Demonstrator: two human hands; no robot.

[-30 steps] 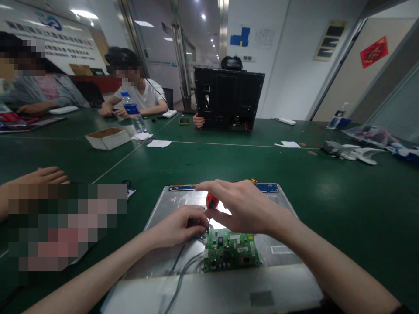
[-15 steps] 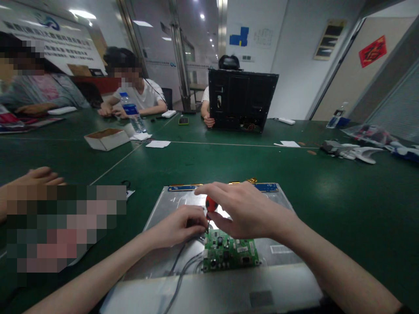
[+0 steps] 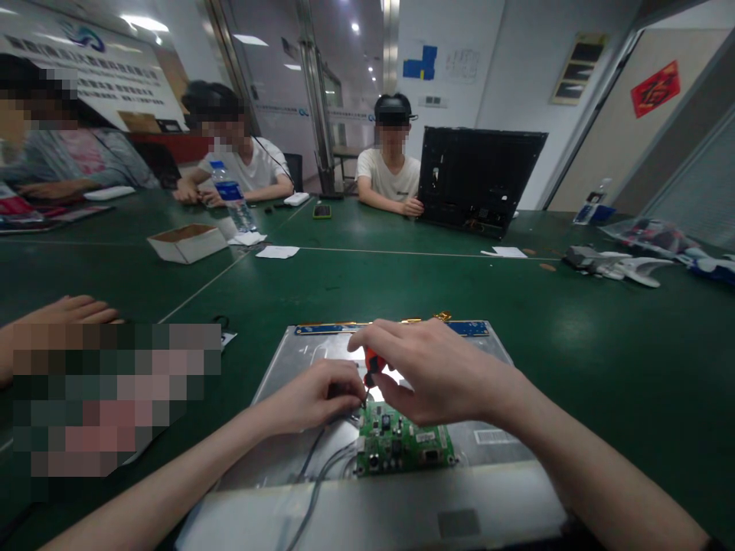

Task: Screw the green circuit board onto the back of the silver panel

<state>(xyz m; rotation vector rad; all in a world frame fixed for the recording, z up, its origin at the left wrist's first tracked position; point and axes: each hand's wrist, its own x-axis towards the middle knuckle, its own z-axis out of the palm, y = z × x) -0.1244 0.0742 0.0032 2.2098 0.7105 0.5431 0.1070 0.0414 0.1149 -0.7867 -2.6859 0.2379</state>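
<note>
My right hand (image 3: pixel 425 371) grips the red and black handle of a short screwdriver (image 3: pixel 374 363), its thin shaft pointing down. The shaft meets the upper left corner of a green circuit board (image 3: pixel 405 440). Beside that corner, my left hand (image 3: pixel 321 394) has its thumb and fingertips pinched close to the tip; what is between them is hidden. The board lies on a silvery display panel (image 3: pixel 505 478) with a blue strip board (image 3: pixel 468 329) along its far edge. Grey cables (image 3: pixel 321 490) run from the board's left side toward me.
Across the green table (image 3: pixel 574 352), a person holds up a black monitor housing (image 3: pixel 479 180). A white box (image 3: pixel 188 245) and a water bottle (image 3: pixel 230 195) stand at the far left. Another person's hand (image 3: pixel 69 310) rests at the left. Bagged items (image 3: pixel 612 264) lie right.
The screwdriver handle and my right fingers have shifted slightly, while my left hand stays in place. Across the table, the black housing has moved right, uncovering the person behind it.
</note>
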